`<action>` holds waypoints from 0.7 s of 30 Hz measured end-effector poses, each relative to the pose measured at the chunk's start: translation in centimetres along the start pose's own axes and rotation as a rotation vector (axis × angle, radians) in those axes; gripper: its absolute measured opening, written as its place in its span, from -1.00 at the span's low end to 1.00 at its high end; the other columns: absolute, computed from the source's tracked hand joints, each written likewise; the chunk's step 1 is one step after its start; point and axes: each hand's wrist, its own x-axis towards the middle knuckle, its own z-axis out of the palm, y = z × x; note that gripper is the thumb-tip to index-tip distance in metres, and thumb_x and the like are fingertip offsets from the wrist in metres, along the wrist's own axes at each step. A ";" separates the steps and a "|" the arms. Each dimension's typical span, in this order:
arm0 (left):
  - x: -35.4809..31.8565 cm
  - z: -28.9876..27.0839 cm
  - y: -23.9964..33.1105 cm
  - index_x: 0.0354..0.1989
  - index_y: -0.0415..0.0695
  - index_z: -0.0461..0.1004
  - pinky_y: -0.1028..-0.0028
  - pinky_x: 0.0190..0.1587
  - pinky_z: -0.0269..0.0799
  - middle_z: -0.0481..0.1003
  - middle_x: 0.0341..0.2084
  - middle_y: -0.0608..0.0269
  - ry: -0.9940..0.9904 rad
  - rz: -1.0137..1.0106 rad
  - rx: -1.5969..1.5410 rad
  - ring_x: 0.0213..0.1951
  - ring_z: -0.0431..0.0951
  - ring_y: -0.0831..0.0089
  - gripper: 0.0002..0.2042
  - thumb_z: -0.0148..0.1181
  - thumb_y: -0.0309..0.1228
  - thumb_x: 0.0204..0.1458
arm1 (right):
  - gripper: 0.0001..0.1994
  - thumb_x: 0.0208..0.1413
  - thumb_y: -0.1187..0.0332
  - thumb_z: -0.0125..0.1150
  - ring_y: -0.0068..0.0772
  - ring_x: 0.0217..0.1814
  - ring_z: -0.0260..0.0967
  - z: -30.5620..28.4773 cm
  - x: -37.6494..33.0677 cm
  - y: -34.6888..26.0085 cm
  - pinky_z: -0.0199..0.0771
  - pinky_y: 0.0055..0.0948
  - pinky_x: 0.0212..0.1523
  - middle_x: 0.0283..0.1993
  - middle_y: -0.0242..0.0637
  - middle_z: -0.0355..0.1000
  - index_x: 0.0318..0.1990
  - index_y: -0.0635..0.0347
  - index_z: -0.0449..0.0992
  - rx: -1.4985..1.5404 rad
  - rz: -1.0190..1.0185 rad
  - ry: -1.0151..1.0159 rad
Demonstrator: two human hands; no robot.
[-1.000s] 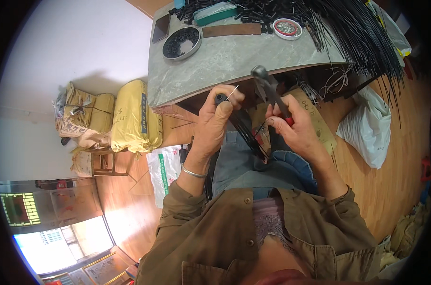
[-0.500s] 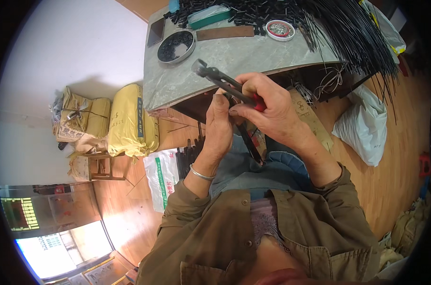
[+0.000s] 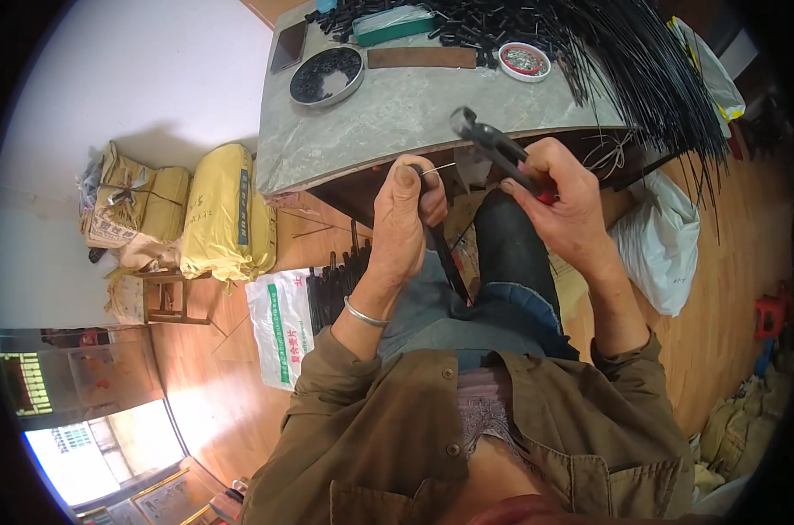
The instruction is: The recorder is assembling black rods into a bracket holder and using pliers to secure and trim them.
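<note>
In my right hand (image 3: 570, 201) is a pair of pliers (image 3: 497, 147) with dark jaws and a bit of red handle showing at my palm. Its blunt head points up and left, over the table's front edge, and is slightly blurred. My left hand (image 3: 399, 210) is closed around a slim black rod (image 3: 449, 267), whose lower end slants down over my lap. From beside my left thumb a thin, shiny wire (image 3: 441, 167) sticks out to the right. The pliers' head is apart from this wire.
The grey marbled table (image 3: 397, 114) bears a bowl of small black parts (image 3: 337, 63), a round dish of small metal bits (image 3: 525, 59), a brown strip (image 3: 421, 58), a green box (image 3: 395, 31) and bundled black rods (image 3: 651, 79). Yellow sacks (image 3: 217, 210) stand left; a white bag (image 3: 664, 241) lies right.
My right hand has moved right with the pliers, away from my left hand. The thin wire at my left fingers now shows. My left hand still grips the rod.
</note>
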 end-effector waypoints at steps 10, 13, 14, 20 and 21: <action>-0.1 -0.1 0.6 -0.31 -0.12 0.33 0.55 -0.40 0.19 0.34 -0.54 0.35 -0.027 -0.136 -0.139 -0.46 0.29 0.55 -0.61 0.15 0.00 0.08 | -0.58 -0.39 0.60 0.31 -0.21 -0.10 0.27 -3.3 2.0 -0.6 0.11 -0.23 0.02 -0.16 -0.34 0.30 -0.30 0.08 0.31 -0.494 -0.420 -0.180; 0.1 -0.4 0.4 -0.30 -0.11 0.33 0.55 -0.40 0.19 0.35 -0.53 0.35 -0.083 -0.152 -0.186 -0.45 0.31 0.54 -0.62 0.19 -0.02 0.06 | -0.55 -0.42 0.59 0.34 -0.24 -0.10 0.27 -3.7 2.7 -0.6 0.12 -0.25 0.01 -0.15 -0.36 0.29 -0.28 0.07 0.33 -0.554 -0.484 -0.186; 0.1 -0.4 0.4 -0.30 -0.11 0.33 0.56 -0.40 0.18 0.35 -0.54 0.35 -0.101 -0.166 -0.195 -0.45 0.30 0.54 -0.62 0.20 -0.03 0.05 | -0.55 -0.42 0.59 0.34 -0.24 -0.10 0.27 -3.8 2.9 -0.6 0.12 -0.25 0.01 -0.15 -0.36 0.29 -0.28 0.07 0.33 -0.555 -0.484 -0.186; 0.0 -0.4 0.4 -0.26 -0.10 0.33 0.58 -0.44 0.15 0.34 -0.55 0.34 -0.098 -0.158 -0.193 -0.51 0.26 0.55 -0.62 0.19 -0.03 0.05 | -0.52 -0.48 0.60 0.37 -0.27 -0.10 0.27 -4.2 3.7 -0.9 0.13 -0.26 -0.01 -0.15 -0.39 0.26 -0.28 0.05 0.34 -0.567 -0.534 -0.228; 0.0 -0.3 0.4 -0.26 -0.10 0.33 0.58 -0.44 0.15 0.34 -0.55 0.34 -0.100 -0.158 -0.194 -0.51 0.26 0.55 -0.62 0.19 -0.03 0.05 | -0.53 -0.47 0.59 0.36 -0.28 -0.11 0.27 -4.3 3.7 -1.0 0.13 -0.27 -0.02 -0.16 -0.39 0.26 -0.29 0.04 0.34 -0.589 -0.541 -0.222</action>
